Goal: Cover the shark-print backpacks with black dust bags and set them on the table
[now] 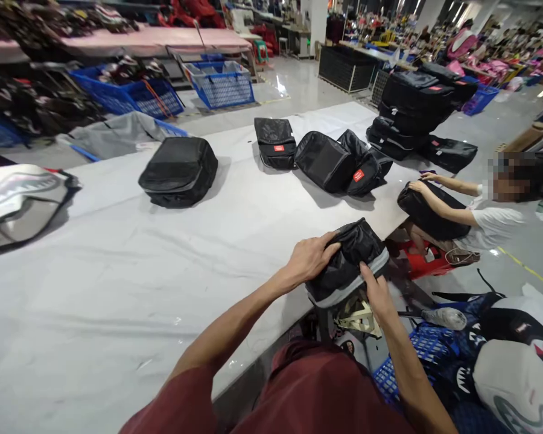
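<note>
A black bag with a grey band (pixel 344 265) is held between my two hands at the table's near right edge. My left hand (pixel 311 258) grips its upper left side, fingers curled over the dark fabric. On the grey band at the right, my right hand (pixel 376 288) pinches the bag with the thumb on top. The bag's underside is hidden. Beyond it on the white table (pixel 199 271) lie a black bag with a red label (pixel 275 144) and a plump black bag (pixel 326 161). Another black bag (pixel 178 172) rests farther left.
A co-worker (pixel 470 205) sits at the right, hands on a black bag. Stacked black bags (pixel 411 102) stand at the table's far right end. A blue basket (pixel 393 374) with printed bags is beside me at lower right. A white-and-grey bag (pixel 18 205) lies far left.
</note>
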